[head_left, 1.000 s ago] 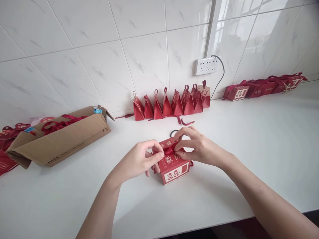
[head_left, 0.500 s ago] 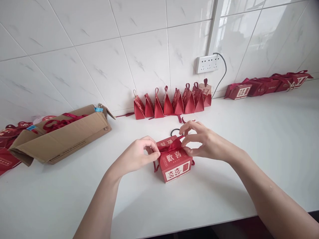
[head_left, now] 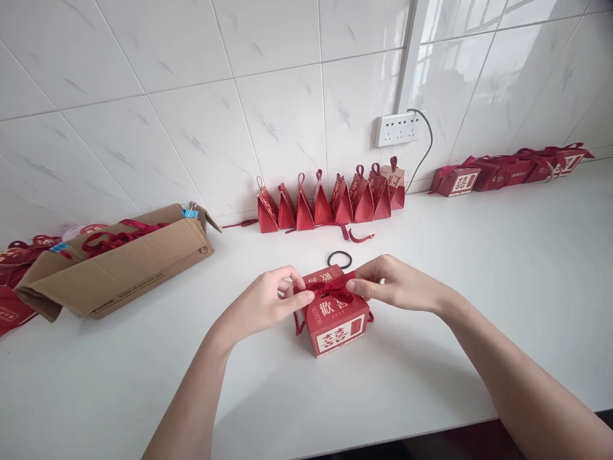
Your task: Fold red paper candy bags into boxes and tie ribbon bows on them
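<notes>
A red gift box (head_left: 338,322) with white and gold Chinese characters sits on the white counter in front of me. Across its top lies a dark red ribbon (head_left: 330,287) formed into a bow. My left hand (head_left: 275,297) pinches the ribbon's left part between thumb and fingers. On the other side, my right hand (head_left: 397,284) grips the ribbon's right part, thumb against curled fingers. Red cords hang at the box's lower left and right sides. Just behind the box lies a black ring-shaped band (head_left: 340,259).
Several small red triangular boxes (head_left: 323,207) with loops stand along the tiled wall. A cardboard box (head_left: 143,271) holding red ribbons is at left, beside more red boxes (head_left: 14,291). Ribboned red boxes (head_left: 498,172) line the back right. A power strip (head_left: 397,130) is on the wall.
My right hand has lowered and closed from spread fingers into a tighter grip on the ribbon. My left hand has shifted slightly right along the bow. The black band is now uncovered.
</notes>
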Demonstrator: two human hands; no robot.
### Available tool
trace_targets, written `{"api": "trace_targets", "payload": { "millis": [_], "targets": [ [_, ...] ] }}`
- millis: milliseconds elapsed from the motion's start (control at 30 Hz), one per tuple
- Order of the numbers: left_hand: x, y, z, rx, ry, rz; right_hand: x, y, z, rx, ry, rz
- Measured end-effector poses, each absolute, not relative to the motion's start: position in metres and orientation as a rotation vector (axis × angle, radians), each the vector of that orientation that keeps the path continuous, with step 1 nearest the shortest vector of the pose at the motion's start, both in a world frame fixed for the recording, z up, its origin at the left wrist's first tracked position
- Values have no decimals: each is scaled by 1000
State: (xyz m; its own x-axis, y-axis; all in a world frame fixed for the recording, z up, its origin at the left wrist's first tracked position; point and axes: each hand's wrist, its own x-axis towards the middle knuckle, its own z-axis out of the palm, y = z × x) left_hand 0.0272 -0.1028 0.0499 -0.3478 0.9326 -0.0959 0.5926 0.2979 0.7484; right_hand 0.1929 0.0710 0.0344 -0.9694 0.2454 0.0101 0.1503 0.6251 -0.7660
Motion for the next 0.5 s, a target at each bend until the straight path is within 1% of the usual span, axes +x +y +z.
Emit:
{"api": "trace_targets", "payload": {
  "millis": [100,267,500],
  "targets": [
    [26,-102,46,1367,2035,826,190,65,33,-356,-2752,1354],
    [27,-101,43,1360,2008,830,188,65,31,-296,-2711,1227],
    [29,-98,47,1298,1887,1006,185,71,27,-230,-2599,1268]
  ]
}}
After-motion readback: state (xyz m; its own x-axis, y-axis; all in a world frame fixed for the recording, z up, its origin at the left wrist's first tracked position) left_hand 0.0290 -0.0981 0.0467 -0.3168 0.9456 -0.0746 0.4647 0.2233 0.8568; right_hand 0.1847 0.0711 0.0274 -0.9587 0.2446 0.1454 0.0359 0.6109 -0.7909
